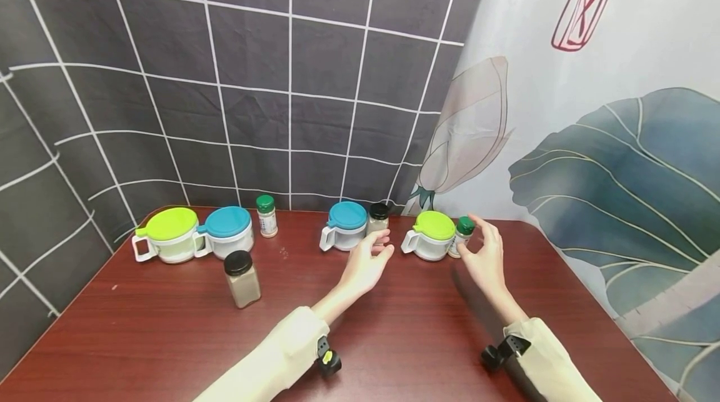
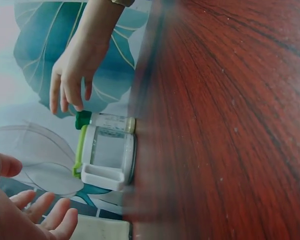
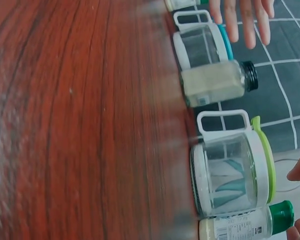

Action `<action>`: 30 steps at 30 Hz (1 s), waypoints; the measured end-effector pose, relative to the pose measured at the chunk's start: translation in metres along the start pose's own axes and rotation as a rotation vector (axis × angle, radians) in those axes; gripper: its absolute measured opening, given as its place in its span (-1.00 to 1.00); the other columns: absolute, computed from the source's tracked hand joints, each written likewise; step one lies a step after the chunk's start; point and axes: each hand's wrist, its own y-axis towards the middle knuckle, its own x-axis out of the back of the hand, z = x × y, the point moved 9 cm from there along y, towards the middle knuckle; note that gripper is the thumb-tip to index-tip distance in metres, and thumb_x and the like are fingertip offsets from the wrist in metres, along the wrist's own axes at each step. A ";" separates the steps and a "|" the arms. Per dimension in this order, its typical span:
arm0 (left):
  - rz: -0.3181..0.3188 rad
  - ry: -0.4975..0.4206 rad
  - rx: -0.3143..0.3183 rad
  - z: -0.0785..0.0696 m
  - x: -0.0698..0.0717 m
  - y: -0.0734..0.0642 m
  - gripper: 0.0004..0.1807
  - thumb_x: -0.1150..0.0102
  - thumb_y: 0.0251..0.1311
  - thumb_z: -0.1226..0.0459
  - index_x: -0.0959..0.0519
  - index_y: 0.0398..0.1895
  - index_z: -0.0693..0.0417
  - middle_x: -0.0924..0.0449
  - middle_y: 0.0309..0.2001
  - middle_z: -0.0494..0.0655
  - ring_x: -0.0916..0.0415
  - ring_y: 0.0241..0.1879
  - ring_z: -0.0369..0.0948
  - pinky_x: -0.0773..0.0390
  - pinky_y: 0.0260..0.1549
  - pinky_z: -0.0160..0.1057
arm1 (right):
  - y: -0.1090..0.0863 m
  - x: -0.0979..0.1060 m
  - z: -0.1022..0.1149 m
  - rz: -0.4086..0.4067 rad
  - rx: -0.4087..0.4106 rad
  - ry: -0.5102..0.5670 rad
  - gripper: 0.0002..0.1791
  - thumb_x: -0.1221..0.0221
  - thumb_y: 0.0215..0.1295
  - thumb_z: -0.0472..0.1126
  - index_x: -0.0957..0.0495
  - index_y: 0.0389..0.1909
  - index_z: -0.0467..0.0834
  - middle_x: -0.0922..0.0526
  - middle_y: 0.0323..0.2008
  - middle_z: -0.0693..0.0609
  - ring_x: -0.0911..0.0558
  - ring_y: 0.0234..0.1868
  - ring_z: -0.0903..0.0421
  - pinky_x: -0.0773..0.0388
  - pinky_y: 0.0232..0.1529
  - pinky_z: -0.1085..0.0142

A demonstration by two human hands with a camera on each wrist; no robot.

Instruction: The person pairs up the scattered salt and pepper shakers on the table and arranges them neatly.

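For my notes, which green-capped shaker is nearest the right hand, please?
The rightmost shaker, close by the right hand; the other shaker stands farther left.

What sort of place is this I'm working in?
Probably a mock kitchen counter rather than a real kitchen: handled seasoning pots and green-capped spice shakers stand on a reddish wood-grain table, before a tile-print backdrop whose grid lines ripple like cloth.

Gridded grey backdrop [image 1: 247,52]; reddish table [image 1: 146,327]
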 end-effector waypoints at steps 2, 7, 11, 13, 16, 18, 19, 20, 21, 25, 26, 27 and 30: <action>0.002 -0.007 -0.007 -0.003 0.002 -0.002 -0.59 -0.06 0.30 0.29 -0.47 0.20 0.19 -0.59 0.10 0.12 -0.58 0.05 0.01 -0.53 0.06 -0.02 | -0.001 -0.001 0.002 0.002 0.002 0.002 -0.34 -0.22 -0.06 -0.52 -0.42 0.19 -0.26 -0.43 0.11 -0.29 -0.38 0.10 -0.20 -0.28 0.01 0.18; 0.002 -0.040 -0.027 -0.008 0.008 -0.008 -0.58 -0.06 0.30 0.30 -0.45 0.21 0.21 -0.59 0.10 0.16 -0.58 0.04 0.03 -0.53 0.06 0.01 | -0.003 -0.004 0.007 0.015 0.003 0.013 -0.33 -0.23 -0.06 -0.51 -0.41 0.20 -0.27 -0.43 0.10 -0.30 -0.37 0.10 -0.17 -0.28 0.00 0.27; 0.009 -0.068 -0.040 -0.011 0.012 -0.012 -0.58 -0.07 0.31 0.31 -0.45 0.21 0.23 -0.58 0.10 0.20 -0.58 0.05 0.04 -0.53 0.06 0.00 | -0.006 -0.008 0.012 0.028 0.011 0.026 -0.32 -0.24 -0.06 -0.51 -0.41 0.21 -0.27 -0.42 0.09 -0.30 -0.38 0.10 -0.16 -0.29 0.02 0.32; 0.010 -0.071 -0.045 -0.013 0.015 -0.013 -0.59 -0.07 0.31 0.31 -0.45 0.21 0.23 -0.58 0.10 0.20 -0.58 0.06 0.04 -0.54 0.06 -0.01 | -0.006 -0.009 0.014 0.031 0.017 0.031 -0.32 -0.24 -0.06 -0.51 -0.41 0.21 -0.27 -0.42 0.09 -0.30 -0.38 0.10 -0.15 -0.29 0.02 0.32; 0.008 -0.072 -0.058 -0.016 0.019 -0.015 -0.59 -0.08 0.30 0.31 -0.45 0.20 0.23 -0.57 0.11 0.19 -0.58 0.06 0.04 -0.54 0.06 -0.02 | -0.008 -0.010 0.018 0.034 0.029 0.044 -0.32 -0.24 -0.06 -0.51 -0.42 0.20 -0.26 -0.43 0.09 -0.29 -0.38 0.09 -0.14 -0.30 0.02 0.30; 0.005 -0.073 -0.062 -0.017 0.022 -0.016 -0.59 -0.08 0.30 0.32 -0.45 0.20 0.23 -0.57 0.12 0.18 -0.58 0.07 0.03 -0.54 0.06 -0.02 | -0.008 -0.011 0.020 0.036 0.035 0.050 -0.33 -0.25 -0.06 -0.51 -0.43 0.19 -0.26 -0.43 0.10 -0.29 -0.39 0.09 -0.13 -0.32 0.01 0.26; 0.004 -0.075 -0.062 -0.017 0.024 -0.016 -0.59 -0.08 0.30 0.32 -0.45 0.21 0.22 -0.57 0.12 0.18 -0.58 0.07 0.03 -0.54 0.06 -0.03 | -0.009 -0.012 0.021 0.038 0.036 0.054 -0.34 -0.25 -0.06 -0.51 -0.43 0.19 -0.25 -0.44 0.10 -0.29 -0.39 0.09 -0.14 -0.33 0.00 0.23; 0.002 -0.073 -0.065 -0.017 0.025 -0.017 -0.59 -0.08 0.30 0.33 -0.45 0.20 0.22 -0.57 0.12 0.17 -0.58 0.06 0.03 -0.54 0.06 -0.02 | -0.009 -0.012 0.022 0.040 0.035 0.057 -0.34 -0.25 -0.05 -0.51 -0.43 0.19 -0.24 -0.44 0.11 -0.28 -0.40 0.09 -0.13 -0.34 -0.01 0.23; 0.000 -0.072 -0.063 -0.017 0.026 -0.018 -0.59 -0.08 0.29 0.33 -0.45 0.20 0.22 -0.57 0.13 0.17 -0.58 0.06 0.02 -0.54 0.06 -0.03 | -0.009 -0.013 0.022 0.043 0.033 0.059 -0.34 -0.24 -0.05 -0.51 -0.43 0.19 -0.23 -0.44 0.12 -0.27 -0.40 0.09 -0.13 -0.35 0.00 0.21; -0.002 -0.080 -0.052 -0.015 0.030 -0.020 -0.59 -0.08 0.30 0.33 -0.45 0.20 0.23 -0.56 0.13 0.19 -0.58 0.05 0.03 -0.54 0.06 -0.03 | -0.011 -0.016 0.024 0.051 0.025 0.068 -0.33 -0.24 -0.05 -0.52 -0.43 0.20 -0.22 -0.43 0.14 -0.25 -0.40 0.10 -0.14 -0.36 0.01 0.16; -0.002 -0.079 -0.053 -0.015 0.031 -0.020 -0.59 -0.08 0.30 0.33 -0.45 0.20 0.24 -0.56 0.13 0.20 -0.58 0.05 0.03 -0.54 0.06 -0.03 | -0.012 -0.016 0.025 0.053 0.025 0.069 -0.33 -0.24 -0.05 -0.52 -0.43 0.20 -0.22 -0.43 0.14 -0.25 -0.40 0.11 -0.14 -0.37 0.02 0.16; -0.002 -0.085 -0.049 -0.014 0.032 -0.021 -0.59 -0.08 0.29 0.33 -0.45 0.20 0.25 -0.56 0.13 0.21 -0.58 0.05 0.03 -0.54 0.06 -0.02 | -0.012 -0.017 0.026 0.055 0.027 0.070 -0.33 -0.24 -0.05 -0.52 -0.42 0.20 -0.23 -0.43 0.14 -0.25 -0.40 0.11 -0.15 -0.37 0.02 0.15; -0.007 -0.091 -0.053 -0.014 0.036 -0.021 -0.59 -0.08 0.29 0.34 -0.45 0.20 0.27 -0.55 0.13 0.24 -0.57 0.05 0.06 -0.53 0.07 0.00 | -0.014 -0.019 0.031 0.061 0.040 0.075 -0.33 -0.24 -0.04 -0.52 -0.42 0.20 -0.23 -0.44 0.13 -0.25 -0.41 0.12 -0.15 -0.37 0.03 0.15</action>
